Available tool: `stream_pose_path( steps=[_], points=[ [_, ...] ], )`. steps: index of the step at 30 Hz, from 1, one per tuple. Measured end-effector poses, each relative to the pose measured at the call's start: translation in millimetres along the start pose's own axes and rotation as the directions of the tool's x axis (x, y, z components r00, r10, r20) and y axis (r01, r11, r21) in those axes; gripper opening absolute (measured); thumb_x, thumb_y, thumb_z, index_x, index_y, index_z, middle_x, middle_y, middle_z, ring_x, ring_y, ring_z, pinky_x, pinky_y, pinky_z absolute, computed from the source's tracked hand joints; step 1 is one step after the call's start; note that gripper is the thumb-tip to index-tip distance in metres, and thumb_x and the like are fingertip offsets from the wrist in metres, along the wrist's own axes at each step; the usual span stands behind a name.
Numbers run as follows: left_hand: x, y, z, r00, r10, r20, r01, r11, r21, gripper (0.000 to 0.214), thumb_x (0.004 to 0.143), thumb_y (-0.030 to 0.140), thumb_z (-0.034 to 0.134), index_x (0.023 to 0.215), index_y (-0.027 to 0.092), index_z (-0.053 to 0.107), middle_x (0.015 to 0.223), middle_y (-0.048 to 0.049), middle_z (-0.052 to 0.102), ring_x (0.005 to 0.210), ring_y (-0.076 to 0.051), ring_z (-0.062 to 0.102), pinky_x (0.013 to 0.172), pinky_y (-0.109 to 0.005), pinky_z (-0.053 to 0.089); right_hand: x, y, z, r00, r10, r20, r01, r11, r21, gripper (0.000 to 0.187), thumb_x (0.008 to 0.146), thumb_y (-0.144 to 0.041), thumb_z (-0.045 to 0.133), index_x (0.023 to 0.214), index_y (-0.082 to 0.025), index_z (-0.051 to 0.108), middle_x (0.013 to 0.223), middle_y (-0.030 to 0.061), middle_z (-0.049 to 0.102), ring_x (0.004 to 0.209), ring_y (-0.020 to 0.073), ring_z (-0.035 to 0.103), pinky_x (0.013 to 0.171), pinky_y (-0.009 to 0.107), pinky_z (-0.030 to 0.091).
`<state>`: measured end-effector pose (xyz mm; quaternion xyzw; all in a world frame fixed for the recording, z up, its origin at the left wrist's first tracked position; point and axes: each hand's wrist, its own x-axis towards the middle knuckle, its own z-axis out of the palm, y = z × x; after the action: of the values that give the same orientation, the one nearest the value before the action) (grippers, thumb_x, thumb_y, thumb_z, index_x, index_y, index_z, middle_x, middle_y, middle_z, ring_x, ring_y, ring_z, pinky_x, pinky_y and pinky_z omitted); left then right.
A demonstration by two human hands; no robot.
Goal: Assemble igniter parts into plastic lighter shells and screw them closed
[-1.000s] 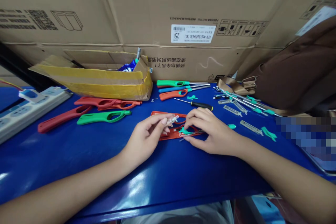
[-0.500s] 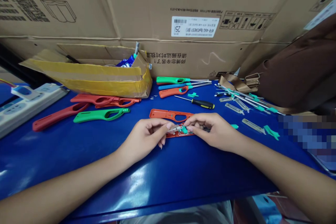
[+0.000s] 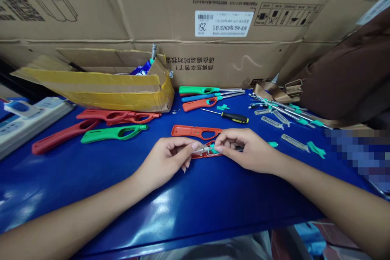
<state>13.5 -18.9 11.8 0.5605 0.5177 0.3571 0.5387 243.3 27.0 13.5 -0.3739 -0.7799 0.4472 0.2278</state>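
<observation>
My left hand (image 3: pixel 166 160) is closed, pinching a clear plastic fuel tank (image 3: pixel 200 149) between thumb and fingers. Across from it, my right hand (image 3: pixel 245 150) grips a teal trigger (image 3: pixel 212 148) that sits against the tank's end. Both parts are over an orange-red lighter half-shell (image 3: pixel 210 155), partly covered by my fingers, with a thin white wire showing in it. Just behind lies the other half-shell (image 3: pixel 186 131), inner side up. Past my right hand pokes a teal tip (image 3: pixel 273 144); whether it joins the held part is hidden.
Red lighter bodies (image 3: pixel 65 136) and a green one (image 3: pixel 114 134) lie left. Assembled lighters (image 3: pixel 198 103) and a screwdriver (image 3: pixel 234 117) are behind my hands. Metal rods (image 3: pixel 284 111) and clear tanks (image 3: pixel 294 142) lie right. A taped carton (image 3: pixel 122 99) and power strip (image 3: pixel 27 120) stand left.
The camera view has shifted slightly. My right fingertips now cover more of the teal trigger, closer to the clear tank. My left hand keeps its pinch on the tank.
</observation>
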Motion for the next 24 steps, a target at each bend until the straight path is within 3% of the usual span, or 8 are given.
stream_pose_path(
  steps=[7,24],
  points=[
    [0.2,0.2,-0.4,1.0,0.007,-0.001,-0.007,1.0,0.004,0.036,0.083,0.044,0.066,0.091,0.011,0.075,0.054,0.002,0.058,0.046,-0.008,0.048,0.046,-0.018,0.039,0.9,-0.3,-0.4,0.999,0.035,-0.002,-0.035,0.999,0.025,0.019,0.092,-0.033,0.062,0.086,-0.015,0.066,0.065,-0.0018,0.056,0.056,0.0097,0.048,0.052,0.023,0.038],
    [-0.8,-2.1,-1.8,0.999,0.035,0.019,-0.036,0.998,0.054,0.033,0.087,0.041,0.064,0.093,0.011,0.078,0.054,0.0016,0.058,0.047,-0.008,0.048,0.047,-0.018,0.039,0.6,2.0,1.4,1.0,-0.027,0.004,0.027,1.0,-0.013,0.021,0.093,-0.034,0.061,0.089,-0.015,0.069,0.068,-0.0002,0.059,0.058,0.0101,0.049,0.053,0.023,0.04]
  ],
)
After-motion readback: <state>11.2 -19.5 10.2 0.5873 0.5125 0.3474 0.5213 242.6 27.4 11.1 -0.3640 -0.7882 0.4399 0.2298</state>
